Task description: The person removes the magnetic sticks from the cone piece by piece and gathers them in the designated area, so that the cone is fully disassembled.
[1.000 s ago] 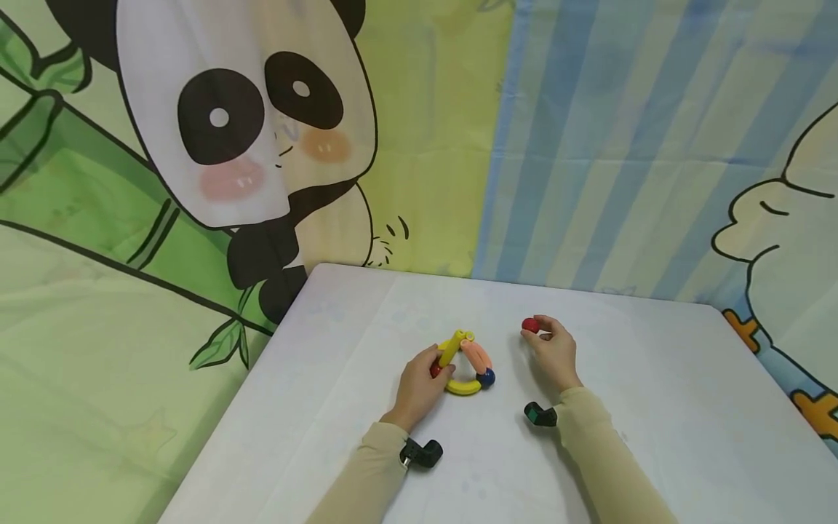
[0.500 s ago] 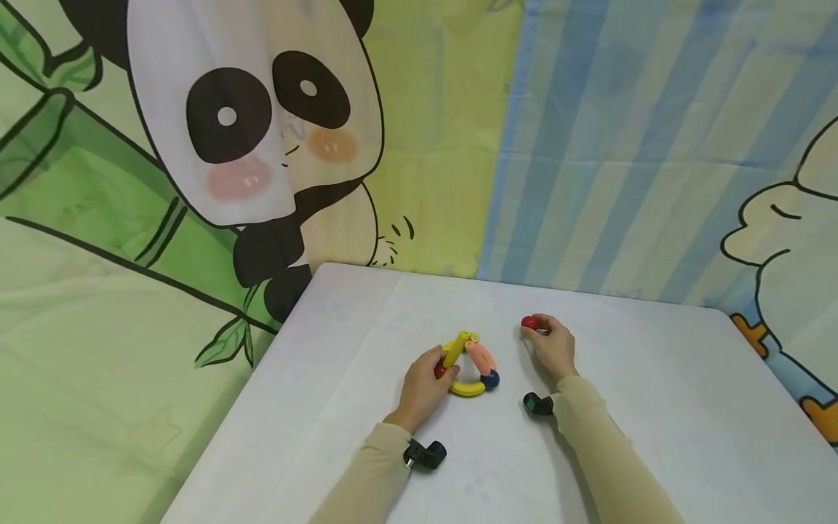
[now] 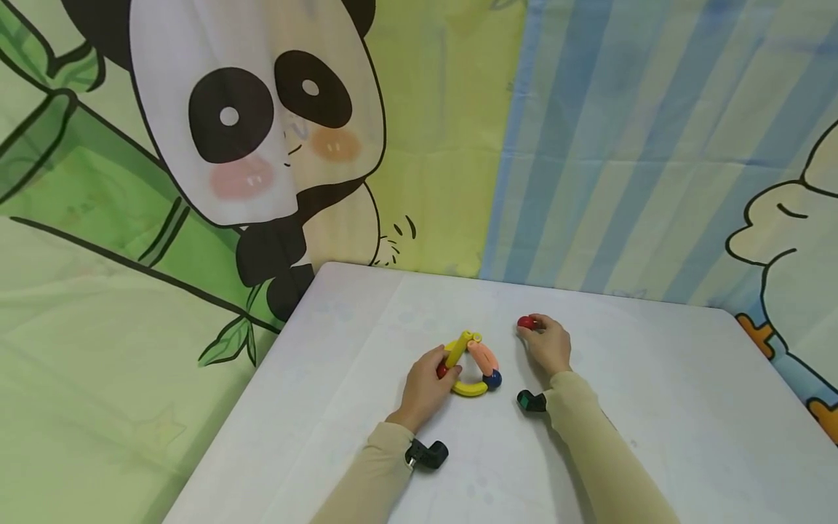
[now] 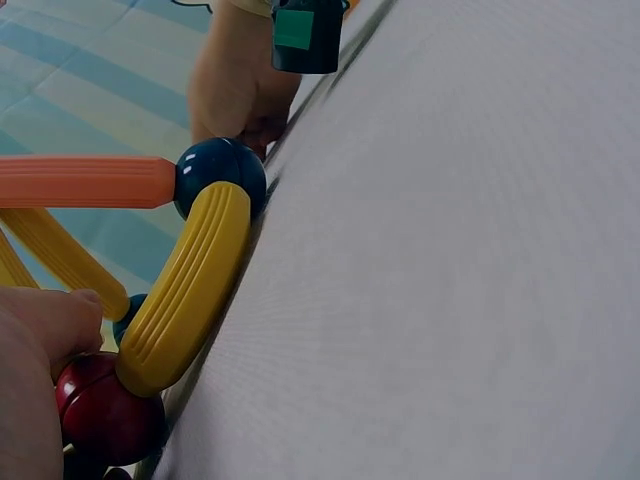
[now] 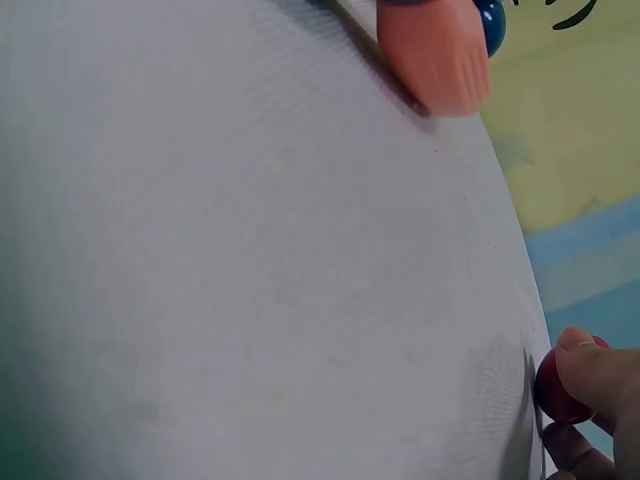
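My left hand (image 3: 424,386) grips the left corner of a ring of magnetic rods and balls, at a red ball (image 3: 442,370) and the yellow rod (image 3: 458,349) that slants up from it. Along the front of the ring runs a curved yellow rod (image 4: 190,290), which joins this red ball to a dark blue ball (image 4: 222,175). From the blue ball an orange rod (image 3: 484,356) leads back toward the yellow rod ends. Further right, my right hand (image 3: 551,348) pinches a separate red ball (image 5: 563,390) between thumb and fingers, apart from the ring, at or just above the tabletop.
A white table (image 3: 511,466) lies under both hands. Behind it hangs a cloth (image 3: 432,145) printed with a panda and stripes. Small black cameras (image 3: 428,455) are strapped to both wrists.
My right hand has shifted slightly left with its red ball, a little closer to the ring. The left hand keeps its hold on the ring. The head view has turned slightly.
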### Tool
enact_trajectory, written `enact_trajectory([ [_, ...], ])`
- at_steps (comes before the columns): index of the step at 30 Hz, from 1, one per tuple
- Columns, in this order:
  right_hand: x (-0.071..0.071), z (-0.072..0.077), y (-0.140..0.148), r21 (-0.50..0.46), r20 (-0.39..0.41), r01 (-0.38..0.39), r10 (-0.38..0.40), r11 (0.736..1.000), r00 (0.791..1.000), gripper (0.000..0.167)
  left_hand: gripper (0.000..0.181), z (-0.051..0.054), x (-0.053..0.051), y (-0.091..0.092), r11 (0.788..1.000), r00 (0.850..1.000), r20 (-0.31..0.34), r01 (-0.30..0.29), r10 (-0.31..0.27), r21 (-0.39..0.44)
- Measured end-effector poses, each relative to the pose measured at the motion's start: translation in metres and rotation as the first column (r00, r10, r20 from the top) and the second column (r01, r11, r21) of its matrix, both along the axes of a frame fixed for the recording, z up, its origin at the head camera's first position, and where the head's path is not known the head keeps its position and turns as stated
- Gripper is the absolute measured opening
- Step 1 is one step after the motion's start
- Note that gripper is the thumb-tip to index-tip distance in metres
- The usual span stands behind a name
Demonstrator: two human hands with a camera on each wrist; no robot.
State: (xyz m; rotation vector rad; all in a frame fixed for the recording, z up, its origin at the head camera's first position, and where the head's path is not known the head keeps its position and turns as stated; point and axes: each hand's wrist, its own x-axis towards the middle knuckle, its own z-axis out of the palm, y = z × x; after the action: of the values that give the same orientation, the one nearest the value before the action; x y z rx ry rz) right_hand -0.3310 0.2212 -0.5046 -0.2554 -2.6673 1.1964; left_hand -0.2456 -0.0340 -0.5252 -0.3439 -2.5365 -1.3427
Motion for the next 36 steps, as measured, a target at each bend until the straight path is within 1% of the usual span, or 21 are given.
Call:
enact_trajectory([
  [4,0.000,-0.001,0.000,0.009,-0.006,0.004,-0.004,1.000,1.000,0.046,0.020,0.000,0.000,0.000,1.000,1.000,-0.004,0.000,0.000,0.003],
  [8,0.001,-0.001,0.001,0.011,-0.001,0.001,-0.001,1.000,1.000,0.053,0.020,-0.001,0.000,0.000,1.000,1.000,-0.002,0.000,0.000,0.004],
  [11,0.002,-0.001,0.003,-0.012,0.010,0.000,0.000,1.000,1.000,0.059,0.020,-0.002,0.000,0.000,1.000,1.000,0.009,-0.001,0.001,0.005],
  [13,0.004,-0.001,0.005,-0.033,-0.004,0.010,-0.010,0.999,1.000,0.060,0.021,-0.002,-0.001,0.000,1.000,1.000,0.016,-0.002,0.002,0.006],
  [14,0.005,-0.001,0.005,-0.046,-0.022,0.022,-0.023,0.999,0.999,0.059,0.021,-0.002,-0.001,0.000,1.000,1.000,0.020,-0.002,0.002,0.010],
  [16,0.010,-0.002,0.006,-0.085,-0.086,0.060,-0.067,0.995,0.994,0.054,0.021,-0.001,0.000,0.001,1.000,1.000,0.026,-0.004,0.003,0.016],
  [18,0.016,-0.004,0.004,-0.128,-0.159,0.100,-0.120,0.987,0.980,0.046,0.021,-0.001,0.000,0.000,1.000,1.000,0.022,-0.004,0.003,0.023],
  [20,0.025,-0.004,-0.001,-0.177,-0.226,0.120,-0.159,0.977,0.961,0.038,0.020,0.000,0.000,0.000,0.999,1.000,0.008,-0.003,0.003,0.033],
  [22,0.036,-0.003,-0.009,-0.202,-0.275,0.107,-0.161,0.973,0.948,0.032,0.020,0.000,0.000,-0.001,0.999,1.000,-0.017,-0.003,0.004,0.042],
  [24,0.049,0.000,-0.021,-0.207,-0.321,0.056,-0.122,0.977,0.939,0.028,0.019,0.000,0.000,-0.001,0.999,0.999,-0.033,-0.006,0.008,0.045],
  [26,0.061,0.003,-0.034,-0.201,-0.376,-0.026,-0.052,0.979,0.925,0.024,0.020,-0.001,0.001,-0.001,0.999,0.999,-0.038,-0.012,0.014,0.042],
  [27,0.068,0.005,-0.041,-0.191,-0.408,-0.073,-0.012,0.979,0.913,0.023,0.020,0.000,0.001,-0.001,0.999,0.999,-0.033,-0.016,0.017,0.040],
  [29,0.079,0.005,-0.054,-0.175,-0.462,-0.170,0.072,0.970,0.884,0.021,0.021,0.001,0.001,0.000,0.999,1.000,-0.020,-0.021,0.022,0.036],
  [31,0.088,0.004,-0.064,-0.135,-0.493,-0.246,0.150,0.960,0.857,0.023,0.022,0.002,0.002,0.000,0.999,1.000,-0.008,-0.022,0.022,0.040],
  [32,0.092,0.004,-0.069,-0.112,-0.503,-0.271,0.181,0.956,0.845,0.025,0.023,0.003,0.002,0.000,0.999,1.000,-0.004,-0.021,0.021,0.044],
  [33,0.095,0.003,-0.072,-0.090,-0.505,-0.287,0.204,0.954,0.838,0.027,0.023,0.004,0.002,0.000,0.999,1.000,0.000,-0.020,0.021,0.047],
  [36,0.099,-0.001,-0.079,-0.040,-0.504,-0.302,0.241,0.953,0.829,0.030,0.023,0.005,0.003,0.000,0.998,1.000,0.001,-0.020,0.020,0.054],
])
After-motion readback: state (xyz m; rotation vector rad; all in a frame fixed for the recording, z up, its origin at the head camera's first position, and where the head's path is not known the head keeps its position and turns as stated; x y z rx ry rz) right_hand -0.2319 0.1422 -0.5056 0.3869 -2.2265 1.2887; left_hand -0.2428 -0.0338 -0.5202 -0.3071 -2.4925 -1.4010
